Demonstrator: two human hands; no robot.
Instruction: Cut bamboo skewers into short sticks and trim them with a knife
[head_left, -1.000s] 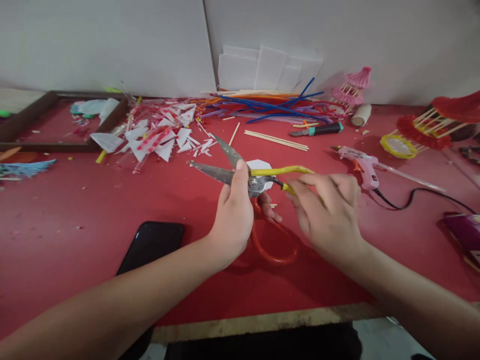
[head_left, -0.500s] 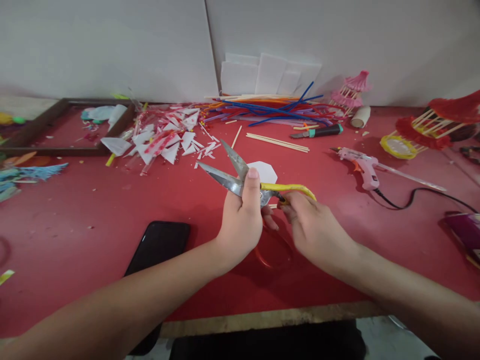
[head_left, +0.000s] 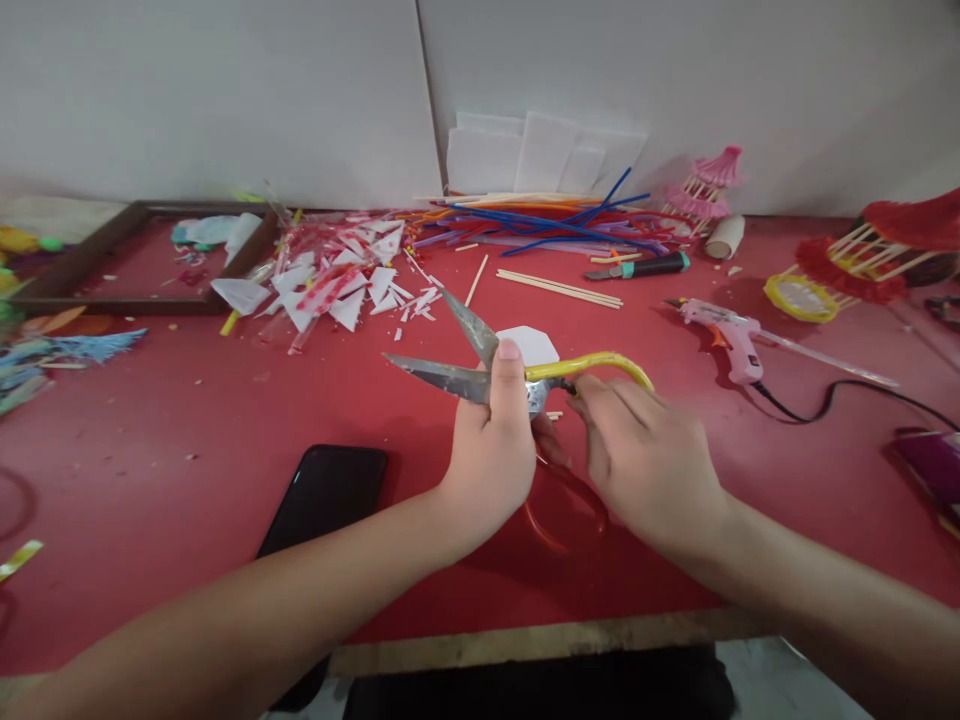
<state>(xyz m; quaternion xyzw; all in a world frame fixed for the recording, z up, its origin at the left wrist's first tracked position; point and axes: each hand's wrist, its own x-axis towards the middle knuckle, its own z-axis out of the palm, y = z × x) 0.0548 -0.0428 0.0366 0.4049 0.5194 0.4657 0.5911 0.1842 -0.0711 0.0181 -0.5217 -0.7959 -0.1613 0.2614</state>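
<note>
My left hand [head_left: 491, 440] grips a pair of scissors [head_left: 457, 365] near the pivot, thumb up along the blades, which stand apart and point left. The red handle loops [head_left: 570, 515] hang below between my hands. My right hand [head_left: 645, 455] pinches one end of a yellow pipe cleaner [head_left: 592, 365] that arches from the scissors' pivot over to the right. A white paper octagon [head_left: 536, 345] lies on the red table [head_left: 150, 430] just behind the scissors.
A black phone [head_left: 322, 495] lies near my left forearm. White and red paper scraps [head_left: 337, 280] and a wooden frame [head_left: 127, 260] sit at the back left. Coloured pipe cleaners [head_left: 540, 220], wooden sticks [head_left: 559, 287], a utility knife [head_left: 645, 267], a pink glue gun [head_left: 724, 330] and small lanterns [head_left: 877, 255] fill the back right.
The scissors' blades have spread a little wider and the yellow pipe cleaner has bowed up higher. Both hands stayed nearly in place on the scissors and the pipe cleaner.
</note>
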